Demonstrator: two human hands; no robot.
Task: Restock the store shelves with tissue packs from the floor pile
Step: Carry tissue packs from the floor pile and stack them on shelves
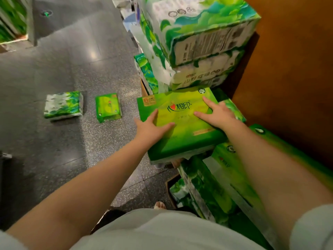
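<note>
Both hands lie flat on top of a bright green tissue pack (180, 121) right of frame centre. The left hand (153, 126) presses near the pack's left edge with fingers straight; the right hand (215, 114) presses near its right edge with fingers spread. Neither hand wraps the pack.

The pack sits on stacked packs (212, 181) at lower right, with its near-left corner overhanging them. A taller stack (200, 40) stands just behind it at upper centre.

Risks, as judged:
- Pressure on the overhanging corner may tip the pack off toward the floor (63, 141).
- A push away from the person may shove the taller stack.

Two more packs (64, 105) (108, 107) lie on the floor at left centre, not yet shelved.
</note>
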